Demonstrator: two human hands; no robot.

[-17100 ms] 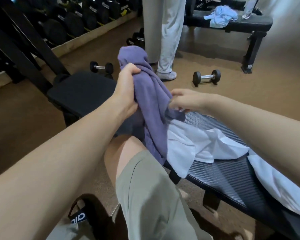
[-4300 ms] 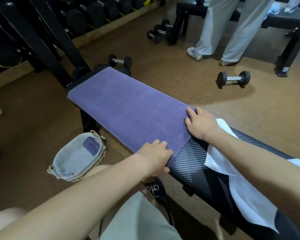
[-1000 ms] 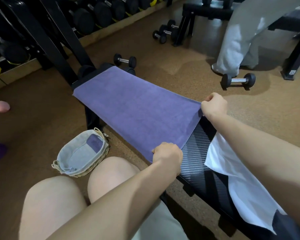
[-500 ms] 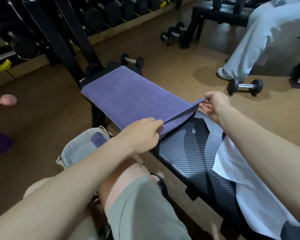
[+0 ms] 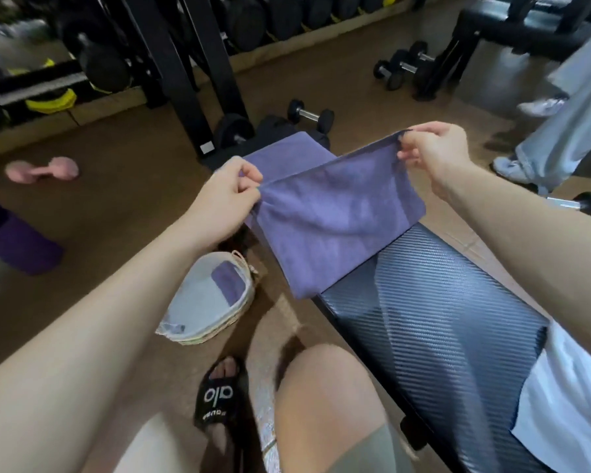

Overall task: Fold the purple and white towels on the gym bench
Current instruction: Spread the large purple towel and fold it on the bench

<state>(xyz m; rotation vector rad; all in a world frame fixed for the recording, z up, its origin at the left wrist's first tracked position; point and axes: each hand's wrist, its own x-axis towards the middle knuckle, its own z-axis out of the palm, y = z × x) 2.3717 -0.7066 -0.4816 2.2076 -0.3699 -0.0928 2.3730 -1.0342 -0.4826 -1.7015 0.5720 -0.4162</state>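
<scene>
The purple towel (image 5: 331, 220) lies along the far half of the black gym bench (image 5: 434, 322), its near end lifted and doubled back over itself. My left hand (image 5: 231, 191) pinches one near corner and my right hand (image 5: 434, 153) pinches the other, both held above the bench. The raised half hangs between them and drapes down to the bench's left edge. The white towel (image 5: 570, 404) lies crumpled on the bench's near right end, partly under my right forearm.
A lined wicker basket (image 5: 209, 302) stands on the floor left of the bench, by my sandalled foot (image 5: 219, 394). Dumbbells (image 5: 309, 116) lie beyond the bench, a pink one (image 5: 41, 169) at left. A person's legs (image 5: 556, 131) stand at right. Weight racks line the back.
Both hands have lifted the towel's near corners higher and carried them toward the far end, so the near half now folds over the rest. The view has tilted down.
</scene>
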